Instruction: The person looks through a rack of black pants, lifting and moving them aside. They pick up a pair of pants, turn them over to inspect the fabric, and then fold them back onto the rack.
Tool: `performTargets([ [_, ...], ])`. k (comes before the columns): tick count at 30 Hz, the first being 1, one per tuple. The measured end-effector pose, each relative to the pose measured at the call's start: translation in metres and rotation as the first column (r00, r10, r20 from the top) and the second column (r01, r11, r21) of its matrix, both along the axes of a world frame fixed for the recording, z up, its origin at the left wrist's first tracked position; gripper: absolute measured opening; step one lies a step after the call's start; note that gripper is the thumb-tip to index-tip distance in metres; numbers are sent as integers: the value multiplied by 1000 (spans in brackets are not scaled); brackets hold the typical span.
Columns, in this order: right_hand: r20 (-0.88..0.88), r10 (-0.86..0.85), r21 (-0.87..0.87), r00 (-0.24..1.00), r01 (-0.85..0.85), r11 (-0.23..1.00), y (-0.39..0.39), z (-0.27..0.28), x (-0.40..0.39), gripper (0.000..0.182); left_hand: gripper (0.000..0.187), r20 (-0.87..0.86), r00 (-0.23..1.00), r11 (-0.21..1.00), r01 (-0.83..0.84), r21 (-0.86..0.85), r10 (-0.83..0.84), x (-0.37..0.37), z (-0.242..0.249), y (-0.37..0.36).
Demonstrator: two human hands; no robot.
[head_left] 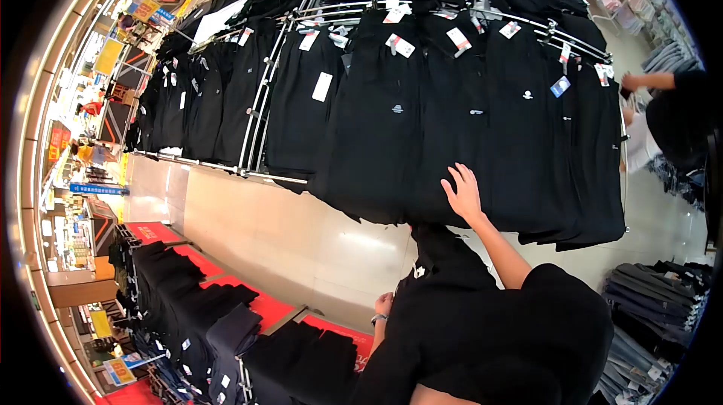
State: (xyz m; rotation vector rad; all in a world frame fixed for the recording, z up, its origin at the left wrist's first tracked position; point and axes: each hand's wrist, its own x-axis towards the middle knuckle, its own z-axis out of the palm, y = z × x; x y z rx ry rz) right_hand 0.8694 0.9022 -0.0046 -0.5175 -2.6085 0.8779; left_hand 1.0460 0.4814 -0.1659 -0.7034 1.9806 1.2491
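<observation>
Against the soft, matte black trousers (376, 134) lies the right hand (463, 193), open, fingers spread near their lower part. Lower down, the left hand (384, 304), a band (379, 318) round its wrist, is curled narrow beside dark cloth; whether it grips anything cannot be told. The trousers hang flat and long from a shiny metal rack (260, 96), stiff white tags (400, 45) at their waists. Beyond, folded black garments (169, 273) drape over glossy red panels (151, 232), and another person (681, 115) stands at right.
</observation>
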Motion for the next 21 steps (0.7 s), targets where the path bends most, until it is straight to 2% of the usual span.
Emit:
performTargets([
  [3,16,19,-15,1000,-18,1000,-14,1,-32,46,35,-22,999,999,-35,21,35,-54,22,-12],
  [5,49,19,-42,999,-17,999,-20,0,-47,46,31,-12,998,995,55,-86,-56,-89,27,-31],
  [6,55,20,-74,998,-16,997,-23,0,-50,46,30,16,1000,997,1,-73,0,-106,28,-40],
  [7,61,24,-106,998,-17,994,-26,1,-54,47,29,47,993,994,-108,21,107,-125,34,-45],
  [9,83,26,-161,996,-12,987,-32,5,-55,48,30,54,995,996,-90,22,89,-167,47,-52],
  [10,91,34,-208,995,-15,978,-35,7,-56,49,30,14,997,997,-80,24,79,-188,59,-46],
  [11,58,14,-182,998,-3,983,-40,8,-57,44,32,-35,999,999,-20,33,21,-212,65,-46],
  [13,132,48,-187,990,-23,982,-48,15,-57,35,39,-201,979,994,11,111,11,-256,89,-35],
  [14,160,37,-140,986,-14,990,-55,19,-59,33,39,-203,979,994,29,106,-7,-280,105,-24],
  [16,297,35,-162,954,14,987,-67,25,-64,37,48,-399,917,994,64,92,-22,-318,132,1],
  [18,351,15,-156,936,43,987,-78,26,-65,39,52,-417,905,986,133,101,-80,-346,139,13],
  [21,411,-114,-72,905,156,985,-91,19,-76,39,61,-452,877,965,238,108,-166,-379,129,15],
])
